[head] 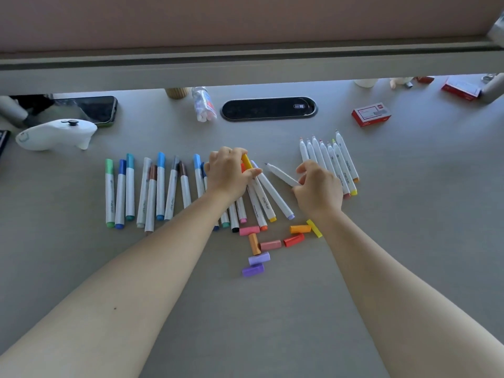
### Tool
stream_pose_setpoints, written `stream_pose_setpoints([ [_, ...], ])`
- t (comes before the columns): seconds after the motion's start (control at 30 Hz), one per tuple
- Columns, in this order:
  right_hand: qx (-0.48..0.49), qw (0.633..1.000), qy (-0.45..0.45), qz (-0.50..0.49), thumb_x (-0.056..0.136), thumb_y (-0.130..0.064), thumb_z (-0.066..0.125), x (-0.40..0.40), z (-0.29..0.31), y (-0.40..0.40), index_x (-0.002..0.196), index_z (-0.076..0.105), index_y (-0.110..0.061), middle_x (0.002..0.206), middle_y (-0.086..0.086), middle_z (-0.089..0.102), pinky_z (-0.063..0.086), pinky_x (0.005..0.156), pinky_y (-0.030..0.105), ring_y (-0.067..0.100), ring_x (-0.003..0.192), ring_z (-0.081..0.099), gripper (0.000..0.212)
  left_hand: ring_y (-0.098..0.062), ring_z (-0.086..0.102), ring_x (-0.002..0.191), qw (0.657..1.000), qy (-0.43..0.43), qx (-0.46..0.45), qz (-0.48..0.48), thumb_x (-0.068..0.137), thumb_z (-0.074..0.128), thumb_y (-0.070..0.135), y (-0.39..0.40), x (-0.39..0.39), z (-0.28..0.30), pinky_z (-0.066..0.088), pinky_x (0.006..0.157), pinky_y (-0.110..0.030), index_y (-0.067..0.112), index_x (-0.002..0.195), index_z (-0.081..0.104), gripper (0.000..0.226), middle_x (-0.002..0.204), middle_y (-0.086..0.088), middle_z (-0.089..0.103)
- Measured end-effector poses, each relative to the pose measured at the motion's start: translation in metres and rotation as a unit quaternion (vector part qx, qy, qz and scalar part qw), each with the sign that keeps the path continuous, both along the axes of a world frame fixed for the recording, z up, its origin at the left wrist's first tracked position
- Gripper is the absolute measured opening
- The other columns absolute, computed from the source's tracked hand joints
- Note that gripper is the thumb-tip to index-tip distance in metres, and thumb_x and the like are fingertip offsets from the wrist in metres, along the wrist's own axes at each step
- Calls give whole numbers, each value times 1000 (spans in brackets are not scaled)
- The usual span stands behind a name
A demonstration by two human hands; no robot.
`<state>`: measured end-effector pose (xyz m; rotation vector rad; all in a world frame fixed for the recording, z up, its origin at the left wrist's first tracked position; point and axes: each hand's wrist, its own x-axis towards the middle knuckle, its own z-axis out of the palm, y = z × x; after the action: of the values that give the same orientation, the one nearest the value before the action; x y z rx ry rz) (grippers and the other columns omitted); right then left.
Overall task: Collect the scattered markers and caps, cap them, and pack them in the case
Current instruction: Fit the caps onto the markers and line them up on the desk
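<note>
Just then the right hand (pixel 317 192) pinched an uncapped marker (pixel 282 175) by its tail end, fingers curled round the barrel, with the tip pointing up and left toward the left hand (pixel 227 177). That hand lay over the middle of the capped row (pixel 152 190), its fingers curled on a yellow cap (pixel 246 161), though whether it held the cap alone or a capped pen could not be told. The two hands were near each other, with the held marker's long axis running slantwise between them, so the cap would have to meet the tip along that slant; the left hand was the nearer to the tip. Both forearms reached forward from the near edge of the table (pixel 272 323), converging slightly. Behind the right hand lay a bunch of uncapped markers (pixel 331 162), tips away from the person. Loose caps (pixel 268 245) in pink, orange, red, yellow and purple lay scattered between the forearms, nearer the right one. No case could be picked out with certainty; a phone (pixel 92 109) and a red box (pixel 371 114) lay farther back.
</note>
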<state>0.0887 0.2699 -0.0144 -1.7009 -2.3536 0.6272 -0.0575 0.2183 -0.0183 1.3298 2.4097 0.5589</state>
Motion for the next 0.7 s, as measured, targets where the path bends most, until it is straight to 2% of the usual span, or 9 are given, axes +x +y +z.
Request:
stream_pose_setpoints([
  [0.07,-39,997,61,-28,84,-10,59,2,4,2,113,55,-14,93,1,66,47,85,34,24,94,61,29,-29,34,122,1000,1,-6,3,87,56,38,-2,-1,0,31,96,-35,11,135,39,58,132,-14,39],
  [0.1,-74,989,117,-46,83,-11,62,3,8,2,111,56,-14,86,-3,64,50,82,34,20,88,63,29,-29,34,122,1000,-4,2,5,86,57,37,-3,-1,0,31,97,-35,11,136,38,59,132,-14,38],
  [0.17,-148,957,237,-76,81,-12,66,5,17,3,109,56,-14,76,-9,59,52,62,23,10,72,60,30,-28,35,122,999,-23,25,4,85,59,36,-7,-1,3,31,98,-34,11,134,41,57,132,-14,38],
  [0.23,-195,928,307,-85,81,-10,66,7,27,1,110,54,-15,75,-10,58,45,45,9,3,67,55,31,-26,37,121,998,-46,44,-13,85,60,33,-15,2,8,30,98,-31,11,127,48,50,130,-13,42],
  [0.3,-206,921,322,-75,82,-8,65,9,34,-2,112,54,-16,76,-10,57,40,41,5,1,66,53,32,-24,40,119,995,-67,60,-43,84,62,30,-26,7,13,31,97,-29,9,119,54,42,125,-12,49],
  [0.4,-202,925,316,-63,84,-7,63,12,39,-10,115,55,-16,74,-11,54,40,42,6,2,65,51,33,-19,45,113,989,-100,69,-85,80,66,25,-47,17,19,34,96,-29,8,110,61,34,117,-8,55],
  [0.5,-192,934,297,-46,86,-5,59,16,38,-19,120,56,-13,74,-11,50,41,41,7,9,69,50,35,-10,42,97,987,-86,47,-125,78,69,25,-67,23,18,32,84,-22,10,101,64,28,102,0,54],
  [0.6,-196,939,283,-24,87,-2,56,20,35,-27,117,58,-8,73,-9,48,42,38,7,5,65,46,31,-13,44,95,984,-88,5,-156,76,70,26,-83,30,15,35,84,-26,10,90,66,22,91,5,50],
  [0.7,-183,948,260,-1,85,-3,57,25,30,-34,114,60,-9,72,-12,48,39,50,4,1,64,45,29,-12,41,90,980,-64,-23,-188,77,70,28,-95,37,13,31,81,-24,11,85,65,19,86,5,49],
])
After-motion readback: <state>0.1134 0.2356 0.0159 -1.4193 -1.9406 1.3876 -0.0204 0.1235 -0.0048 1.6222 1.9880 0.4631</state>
